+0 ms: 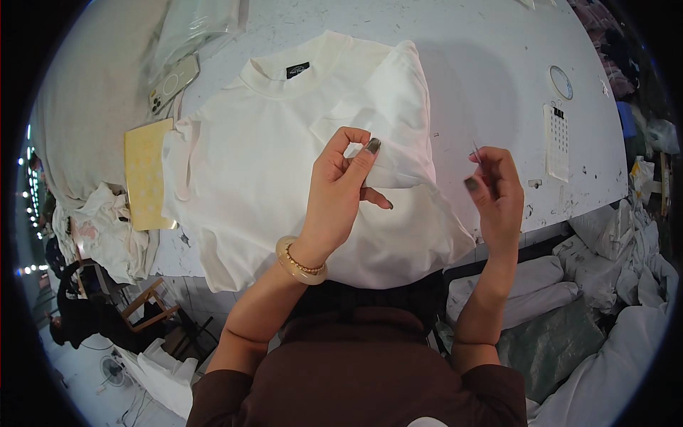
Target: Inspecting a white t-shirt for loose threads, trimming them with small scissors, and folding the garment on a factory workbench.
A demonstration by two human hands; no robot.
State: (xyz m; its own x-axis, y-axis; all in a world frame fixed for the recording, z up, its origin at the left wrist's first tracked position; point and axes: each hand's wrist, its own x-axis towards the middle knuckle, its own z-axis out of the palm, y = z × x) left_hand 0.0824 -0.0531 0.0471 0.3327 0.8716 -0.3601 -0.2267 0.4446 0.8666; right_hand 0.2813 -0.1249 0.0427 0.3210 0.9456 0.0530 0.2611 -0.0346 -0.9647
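With white shirt point(249, 156): likely soft, light — grip edge point(427, 121); at left hand point(338, 181), pinched closed; at right hand point(499, 186), clamped on tool point(477, 152).

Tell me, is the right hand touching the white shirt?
Apart: the head view shows bare tabletop between the right hand and the white shirt.

White table point(498, 28); white shirt point(263, 156), white card point(558, 153)

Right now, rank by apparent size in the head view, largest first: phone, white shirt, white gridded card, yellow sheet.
1. White shirt
2. Yellow sheet
3. Phone and white gridded card: too alike to rank
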